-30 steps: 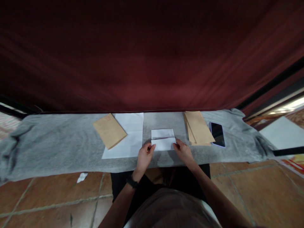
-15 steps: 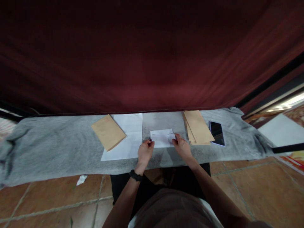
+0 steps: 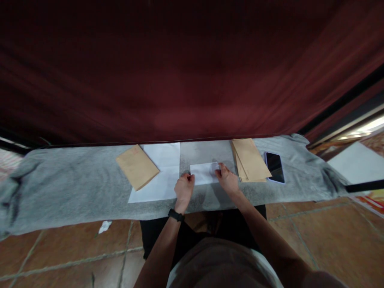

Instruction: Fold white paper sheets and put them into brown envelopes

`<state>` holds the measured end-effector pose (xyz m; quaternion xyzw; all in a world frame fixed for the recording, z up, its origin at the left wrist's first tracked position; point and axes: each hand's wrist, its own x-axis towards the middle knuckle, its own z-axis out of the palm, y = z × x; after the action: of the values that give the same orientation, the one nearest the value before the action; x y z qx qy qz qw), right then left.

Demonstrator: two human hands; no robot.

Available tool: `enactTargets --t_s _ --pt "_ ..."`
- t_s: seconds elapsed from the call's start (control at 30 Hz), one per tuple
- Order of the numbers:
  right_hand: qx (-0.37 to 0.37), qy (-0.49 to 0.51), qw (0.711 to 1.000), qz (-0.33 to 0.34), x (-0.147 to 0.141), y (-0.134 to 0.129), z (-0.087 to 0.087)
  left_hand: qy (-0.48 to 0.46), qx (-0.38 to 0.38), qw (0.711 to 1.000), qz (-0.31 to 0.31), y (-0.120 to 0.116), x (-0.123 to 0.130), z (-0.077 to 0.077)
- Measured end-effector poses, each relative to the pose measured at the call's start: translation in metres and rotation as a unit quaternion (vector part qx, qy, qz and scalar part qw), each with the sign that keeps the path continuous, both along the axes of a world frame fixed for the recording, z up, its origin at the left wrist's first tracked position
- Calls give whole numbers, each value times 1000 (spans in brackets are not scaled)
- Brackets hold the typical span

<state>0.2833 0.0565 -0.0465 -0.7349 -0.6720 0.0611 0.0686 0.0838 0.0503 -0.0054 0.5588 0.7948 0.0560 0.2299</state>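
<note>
A folded white paper (image 3: 204, 173) lies on the grey cloth between my hands. My left hand (image 3: 184, 189) pinches its left edge with closed fingers. At the right end, my right hand (image 3: 227, 179) grips the paper near its upper right corner, thumb and fingers closed on it. To the left, a large white sheet (image 3: 168, 184) lies flat, partly covered by a brown envelope (image 3: 137, 167) set at an angle. Several brown envelopes (image 3: 252, 160) are stacked just right of my right hand.
A phone (image 3: 275, 168) lies right of the stacked envelopes. The grey cloth (image 3: 75, 184) covers a long narrow surface, with a dark red curtain (image 3: 186, 80) behind it. A white scrap (image 3: 105, 227) is on the tiled floor, and white board (image 3: 357, 164) stands out at far right.
The paper's raised upper layer now lies level with its far edge, leaving a smooth rectangle. My right hand has moved slightly away from me and left along the paper's right end.
</note>
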Motion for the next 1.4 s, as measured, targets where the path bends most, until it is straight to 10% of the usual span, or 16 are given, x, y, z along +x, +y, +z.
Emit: enactTargets --t_s 0.3,0.5,0.97,1.4 --pt "160 55 981 95 0 -11 -1 -2 -7 1000 -3 7 -2 -1" --pt "96 68 962 246 -14 -35 -7 -9 7 1000 -8 8 -2 -3" --pt "96 10 970 223 -22 -41 -21 45 78 996 -18 -4 8 -15" --pt "85 -33 965 245 -19 -41 -31 28 245 928 -279 -50 32 -59"
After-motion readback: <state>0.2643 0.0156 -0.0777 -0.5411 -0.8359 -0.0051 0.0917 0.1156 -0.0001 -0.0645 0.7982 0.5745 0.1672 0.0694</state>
